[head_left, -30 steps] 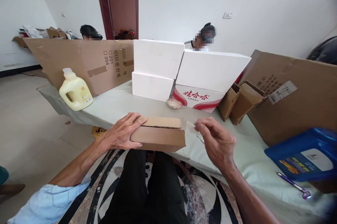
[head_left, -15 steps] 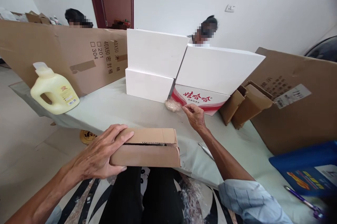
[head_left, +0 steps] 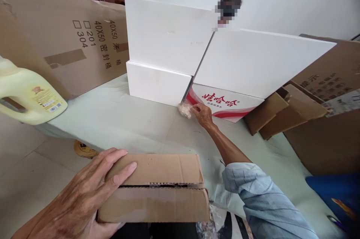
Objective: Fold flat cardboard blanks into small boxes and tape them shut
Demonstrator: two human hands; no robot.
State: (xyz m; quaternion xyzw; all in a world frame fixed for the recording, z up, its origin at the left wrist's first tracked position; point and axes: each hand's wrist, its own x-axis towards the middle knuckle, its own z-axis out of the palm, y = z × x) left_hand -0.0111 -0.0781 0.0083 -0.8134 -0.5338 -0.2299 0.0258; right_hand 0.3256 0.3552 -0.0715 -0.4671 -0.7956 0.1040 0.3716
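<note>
My left hand (head_left: 95,190) grips the left end of a small brown cardboard box (head_left: 157,203), thumb at the near side and fingers over the top. A narrow dark gap runs along the box between its flaps. Farther forward, my right hand (head_left: 203,114) has its fingertips pinched together at the right edge of a crumpled wad of clear plastic film (head_left: 185,111). That wad lies on the cloth-covered table (head_left: 146,123), against the foot of a white carton with red print (head_left: 225,101).
White boxes (head_left: 168,36) stand stacked at the back. On the left are a large brown carton (head_left: 62,44) and a pale yellow jug (head_left: 33,94). Folded cardboard pieces (head_left: 289,109) and a blue container (head_left: 337,194) are at right. A person's head (head_left: 229,3) shows behind the boxes.
The view has come closer and tilted down, so the box looks larger and lower. My right hand has moved in against the film wad; my left hand still grips the box.
</note>
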